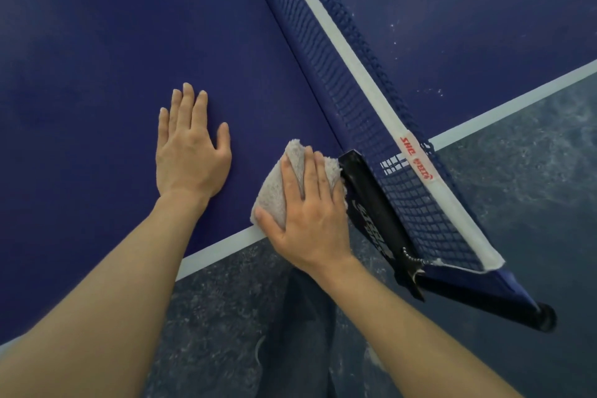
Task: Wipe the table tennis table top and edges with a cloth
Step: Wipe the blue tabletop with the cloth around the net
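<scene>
Worktop (97, 42) of dark blue colour fills the upper left part of the view, with a white line along its near edge. The left hand (189, 152) lies flat on this surface, well to the left of the net (365, 100), with the fingers straight and a little spread; it holds nothing. To the right of it, closer to the net, the right hand (310, 213) presses a pale, fluffy cloth (281, 187) on the worktop. The fingers are stretched over the cloth and the thumb lies at its near corner, at the white edge line. The cloth is folded into a thick pad, and its right side touches the black clamp (374, 203) that fixes the net to the worktop edge. The net is dark blue with a white top band which carries red letters, and it runs from the top of the view down to the right. The net post (484, 297) sticks out beyond the worktop edge, over the grey speckled floor (533, 187).
</scene>
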